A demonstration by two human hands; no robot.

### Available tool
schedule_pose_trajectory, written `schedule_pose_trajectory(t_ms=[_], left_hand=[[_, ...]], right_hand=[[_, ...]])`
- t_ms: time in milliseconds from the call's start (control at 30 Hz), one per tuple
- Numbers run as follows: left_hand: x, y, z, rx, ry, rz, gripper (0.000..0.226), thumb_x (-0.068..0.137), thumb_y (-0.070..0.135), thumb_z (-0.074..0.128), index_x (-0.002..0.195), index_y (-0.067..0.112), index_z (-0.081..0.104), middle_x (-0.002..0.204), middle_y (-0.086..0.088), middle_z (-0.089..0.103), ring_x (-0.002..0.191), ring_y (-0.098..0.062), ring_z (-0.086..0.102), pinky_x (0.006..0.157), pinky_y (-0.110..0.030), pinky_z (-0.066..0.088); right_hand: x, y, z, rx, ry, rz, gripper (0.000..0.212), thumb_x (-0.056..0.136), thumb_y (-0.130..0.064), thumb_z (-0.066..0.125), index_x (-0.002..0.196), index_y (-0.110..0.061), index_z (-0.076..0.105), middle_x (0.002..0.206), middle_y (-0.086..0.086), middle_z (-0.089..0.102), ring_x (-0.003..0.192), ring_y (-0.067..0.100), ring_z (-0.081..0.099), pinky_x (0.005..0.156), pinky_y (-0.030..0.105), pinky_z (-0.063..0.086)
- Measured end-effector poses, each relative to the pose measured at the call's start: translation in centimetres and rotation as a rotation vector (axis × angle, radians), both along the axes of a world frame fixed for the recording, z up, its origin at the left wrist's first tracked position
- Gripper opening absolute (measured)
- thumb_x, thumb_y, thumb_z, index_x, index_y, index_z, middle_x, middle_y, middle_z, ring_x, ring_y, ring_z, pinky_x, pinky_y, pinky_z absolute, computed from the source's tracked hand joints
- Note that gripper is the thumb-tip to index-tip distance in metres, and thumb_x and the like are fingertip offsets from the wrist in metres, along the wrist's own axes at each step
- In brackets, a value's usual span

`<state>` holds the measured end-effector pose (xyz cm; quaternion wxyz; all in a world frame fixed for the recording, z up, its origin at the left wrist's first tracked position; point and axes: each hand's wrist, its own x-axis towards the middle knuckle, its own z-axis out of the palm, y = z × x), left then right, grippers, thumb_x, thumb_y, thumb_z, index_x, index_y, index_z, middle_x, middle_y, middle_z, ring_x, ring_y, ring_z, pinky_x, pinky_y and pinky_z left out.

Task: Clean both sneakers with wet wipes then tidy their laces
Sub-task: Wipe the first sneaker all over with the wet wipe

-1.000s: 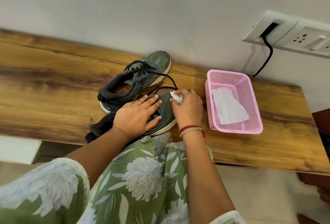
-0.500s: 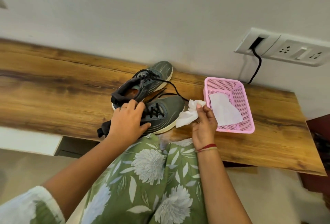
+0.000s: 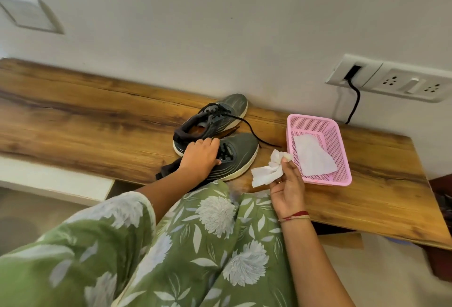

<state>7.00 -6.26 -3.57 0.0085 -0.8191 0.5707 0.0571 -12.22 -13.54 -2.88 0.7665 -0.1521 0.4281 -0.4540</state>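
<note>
Two dark grey sneakers lie side by side on the wooden shelf (image 3: pixel 97 121). The near sneaker (image 3: pixel 238 152) points right, and my left hand (image 3: pixel 200 157) grips its collar and lace area, fingers curled over the top. The far sneaker (image 3: pixel 215 118) sits behind it with a loose black lace (image 3: pixel 254 133) trailing across the wood. My right hand (image 3: pixel 287 184) is raised off the shoe, to its right, pinching a crumpled white wet wipe (image 3: pixel 269 171) between thumb and fingers.
A pink mesh basket (image 3: pixel 340 150) stands right of the shoes with a flat white wipe (image 3: pixel 311 160) inside. A wall socket plate (image 3: pixel 391 81) with a black cord (image 3: pixel 355 101) is above it. The shelf's front edge is at my lap.
My right hand has lifted the wipe off the near sneaker's toe and drawn back to the right. My left hand slid back toward the shoe's collar.
</note>
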Motion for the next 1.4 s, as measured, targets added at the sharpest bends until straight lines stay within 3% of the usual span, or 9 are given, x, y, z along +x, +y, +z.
schedule_pose_trajectory(t_ms=[233, 333, 467, 567, 667, 733, 900, 1000, 1400], left_hand=[[0.5, 0.6, 1.6, -0.052, -0.032, -0.061, 0.03, 0.097, 0.033, 0.05, 0.117, 0.011, 0.049, 0.114, -0.008, 0.053, 0.107, -0.028, 0.053, 0.079, -0.035, 0.041], [1.1, 1.6, 3.3, -0.119, -0.048, -0.112, 0.032, 0.095, 0.034, 0.052, 0.12, 0.014, 0.054, 0.114, -0.007, 0.055, 0.106, -0.027, 0.054, 0.083, -0.037, 0.043], [1.2, 3.7, 7.3, -0.331, -0.011, -0.176, 0.027, 0.086, 0.029, 0.067, 0.108, 0.015, 0.065, 0.101, -0.004, 0.062, 0.097, -0.028, 0.059, 0.075, -0.038, 0.042], [0.7, 6.0, 10.1, -0.534, -0.019, -0.214, 0.024, 0.071, 0.022, 0.081, 0.091, 0.017, 0.068, 0.084, 0.0, 0.063, 0.077, -0.028, 0.062, 0.063, -0.034, 0.039], [-0.8, 8.7, 12.1, -0.692, -0.015, -0.25, 0.016, 0.08, 0.031, 0.064, 0.093, 0.024, 0.06, 0.085, 0.004, 0.06, 0.075, -0.021, 0.054, 0.065, -0.031, 0.03], [-2.3, 10.8, 12.9, -0.763, 0.01, -0.266, 0.015, 0.081, 0.035, 0.055, 0.095, 0.029, 0.053, 0.083, 0.006, 0.058, 0.075, -0.016, 0.047, 0.066, -0.032, 0.027], [-6.4, 16.2, 13.1, -0.933, 0.033, -0.238, 0.014, 0.083, 0.029, 0.059, 0.096, 0.028, 0.053, 0.078, 0.006, 0.055, 0.076, -0.016, 0.047, 0.07, -0.032, 0.029], [-8.0, 18.8, 12.3, -1.036, 0.07, -0.185, 0.013, 0.082, 0.026, 0.061, 0.095, 0.026, 0.055, 0.076, 0.007, 0.055, 0.076, -0.013, 0.046, 0.075, -0.029, 0.026], [-9.1, 20.2, 11.4, -0.895, 0.121, -0.157, 0.013, 0.081, 0.032, 0.058, 0.089, 0.024, 0.065, 0.083, 0.01, 0.059, 0.083, -0.01, 0.046, 0.082, -0.028, 0.02]], right_hand=[[-0.6, -0.1, 1.9, -0.027, 0.072, 0.055, 0.012, 0.092, -0.008, 0.053, 0.095, -0.017, 0.061, 0.098, 0.004, 0.064, 0.081, 0.012, 0.064, 0.072, 0.034, 0.055], [-1.0, -0.3, 3.6, -0.028, 0.171, 0.175, 0.013, 0.095, -0.011, 0.048, 0.095, -0.017, 0.059, 0.092, 0.005, 0.059, 0.07, 0.009, 0.062, 0.062, 0.028, 0.054], [-1.8, 0.3, 6.7, -0.145, 0.509, 0.409, 0.029, 0.091, -0.03, 0.057, 0.113, -0.012, 0.062, 0.13, 0.023, 0.05, 0.118, 0.033, 0.05, 0.101, 0.045, 0.042], [-2.7, 1.2, 10.5, -0.441, 0.669, 0.429, 0.033, 0.082, -0.041, 0.066, 0.109, -0.022, 0.062, 0.113, 0.003, 0.063, 0.101, 0.016, 0.058, 0.08, 0.027, 0.049], [-3.7, 2.3, 14.3, -0.64, 0.815, 0.455, 0.05, 0.075, -0.05, 0.068, 0.116, -0.023, 0.058, 0.106, -0.001, 0.065, 0.096, 0.019, 0.061, 0.081, 0.035, 0.052], [-4.2, 3.5, 16.7, -0.766, 0.891, 0.48, 0.045, 0.074, -0.053, 0.068, 0.109, -0.025, 0.06, 0.097, -0.011, 0.062, 0.089, 0.01, 0.058, 0.075, 0.029, 0.049], [-6.2, 7.6, 20.9, -0.955, 1.101, 0.567, 0.059, 0.052, -0.068, 0.067, 0.093, -0.026, 0.065, 0.09, -0.013, 0.063, 0.085, 0.006, 0.057, 0.072, 0.03, 0.049], [-7.8, 10.4, 22.1, -1.028, 1.128, 0.449, 0.046, 0.058, -0.059, 0.073, 0.088, -0.025, 0.066, 0.089, -0.014, 0.063, 0.084, 0.002, 0.056, 0.068, 0.027, 0.047], [-8.8, 14.1, 19.2, -1.159, 1.375, 0.378, 0.052, 0.072, -0.044, 0.075, 0.116, -0.018, 0.061, 0.11, 0.0, 0.055, 0.098, 0.014, 0.048, 0.077, 0.025, 0.035]])
